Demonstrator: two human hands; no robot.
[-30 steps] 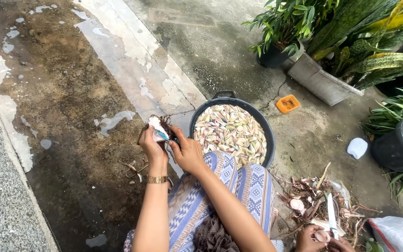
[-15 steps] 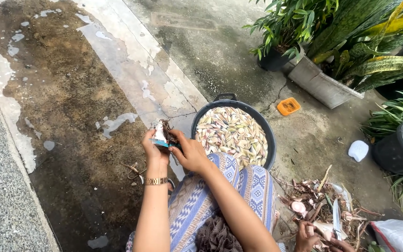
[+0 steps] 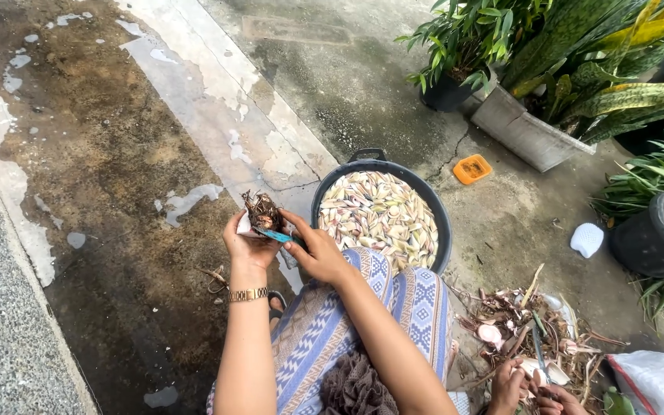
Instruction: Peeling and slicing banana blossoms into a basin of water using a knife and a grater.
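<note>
My left hand (image 3: 246, 244), with a gold watch on the wrist, holds a brown, rooty bulb (image 3: 261, 210) upright in front of me. My right hand (image 3: 318, 252) grips a small knife with a blue handle (image 3: 273, 234), its blade pressed against the bulb's base. Just right of my hands stands a dark round tub (image 3: 439, 223) filled with pale pink and cream peeled pieces (image 3: 378, 217). My lap in blue patterned cloth (image 3: 363, 323) is below.
Another person's hands (image 3: 528, 388) work with a knife at bottom right, over a heap of peelings (image 3: 516, 323). Potted plants (image 3: 562, 54) line the far right. An orange lid (image 3: 473, 169) and a white object (image 3: 586, 240) lie on the wet concrete.
My hands have stayed together at the bulb, which is turned more upright in my left hand. The view has shifted slightly. The other person's hands have moved a little.
</note>
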